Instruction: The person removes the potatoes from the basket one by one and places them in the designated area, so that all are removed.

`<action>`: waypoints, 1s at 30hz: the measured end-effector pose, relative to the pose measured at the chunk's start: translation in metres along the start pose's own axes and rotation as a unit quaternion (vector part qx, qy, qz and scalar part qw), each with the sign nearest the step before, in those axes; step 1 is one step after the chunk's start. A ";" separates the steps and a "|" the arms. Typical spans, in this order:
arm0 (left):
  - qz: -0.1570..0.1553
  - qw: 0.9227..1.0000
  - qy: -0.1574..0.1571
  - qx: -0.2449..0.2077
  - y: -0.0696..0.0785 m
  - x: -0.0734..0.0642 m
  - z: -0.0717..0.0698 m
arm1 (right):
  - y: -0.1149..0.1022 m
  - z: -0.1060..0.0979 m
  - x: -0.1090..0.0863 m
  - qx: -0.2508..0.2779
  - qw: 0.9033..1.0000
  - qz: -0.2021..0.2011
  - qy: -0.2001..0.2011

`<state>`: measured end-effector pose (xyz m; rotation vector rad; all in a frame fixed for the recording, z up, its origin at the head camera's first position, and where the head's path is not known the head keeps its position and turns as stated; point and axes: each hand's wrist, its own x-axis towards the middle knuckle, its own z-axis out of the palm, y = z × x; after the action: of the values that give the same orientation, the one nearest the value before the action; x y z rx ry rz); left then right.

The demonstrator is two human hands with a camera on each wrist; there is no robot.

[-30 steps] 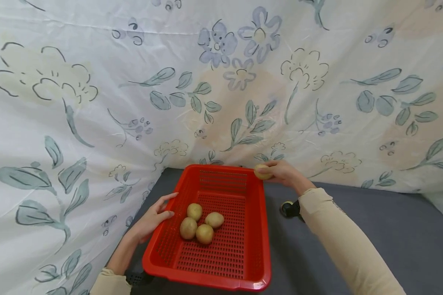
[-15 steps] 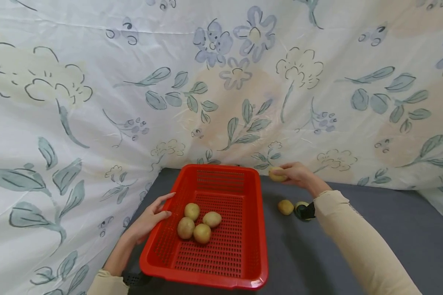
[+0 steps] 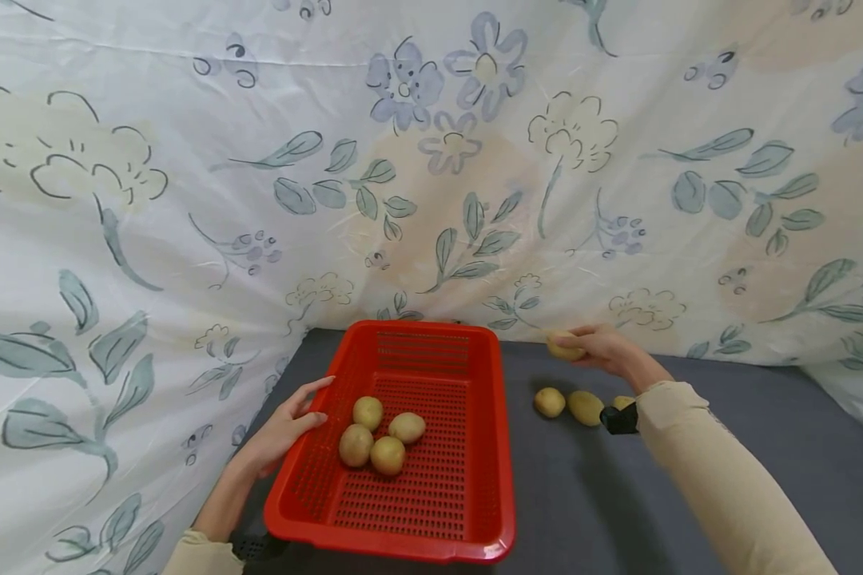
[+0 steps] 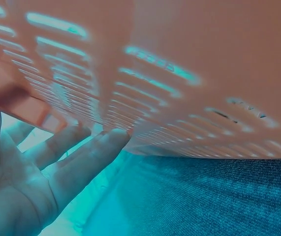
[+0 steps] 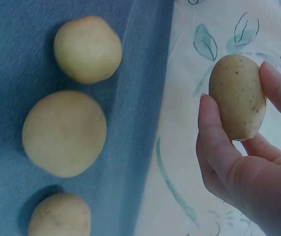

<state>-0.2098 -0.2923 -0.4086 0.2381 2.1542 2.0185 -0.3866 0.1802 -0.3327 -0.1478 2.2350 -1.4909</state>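
Note:
In the head view my right hand pinches a potato above the far part of the table, right of the red basket. The right wrist view shows this speckled, oval potato between thumb and fingertips. Below the hand, three more potatoes lie in a row on the table: a left one, a middle one and a right one, partly hidden by the wrist strap. My left hand rests on the basket's left side, its extended fingers touching the slotted outer wall.
Several potatoes sit grouped in the left half of the basket. The dark grey table extends to the right. A floral cloth hangs behind the table and down its left side.
My right hand has moved rightward with the potato, away from the basket's far right corner. Potatoes on the table have come into sight from behind the wrist. My left hand stays on the basket.

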 end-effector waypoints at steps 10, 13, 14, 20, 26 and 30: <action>0.014 1.000 -0.009 -0.004 0.001 -0.002 0.001 | 0.025 -0.022 -0.009 0.002 1.000 0.004 0.012; 0.014 1.000 -0.010 -0.007 0.000 -0.001 0.001 | 0.032 -0.029 -0.013 0.000 1.000 0.005 0.020; 0.012 1.000 -0.008 -0.007 0.000 -0.001 0.001 | 0.035 -0.031 -0.014 -0.001 1.000 0.007 0.023; 0.008 1.000 -0.003 0.001 -0.002 0.001 -0.001 | 0.049 -0.044 -0.022 -0.006 0.999 0.018 0.038; 0.008 1.000 0.000 0.005 -0.002 0.001 -0.001 | 0.063 -0.059 -0.027 -0.002 0.999 0.035 0.040; 0.006 1.000 0.003 0.004 -0.003 0.001 -0.001 | 0.072 -0.065 -0.031 0.001 0.997 0.048 0.053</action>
<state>-0.2106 -0.2932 -0.4115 0.2486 2.1704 2.0194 -0.3749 0.2750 -0.3678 0.0390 2.2881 -1.4820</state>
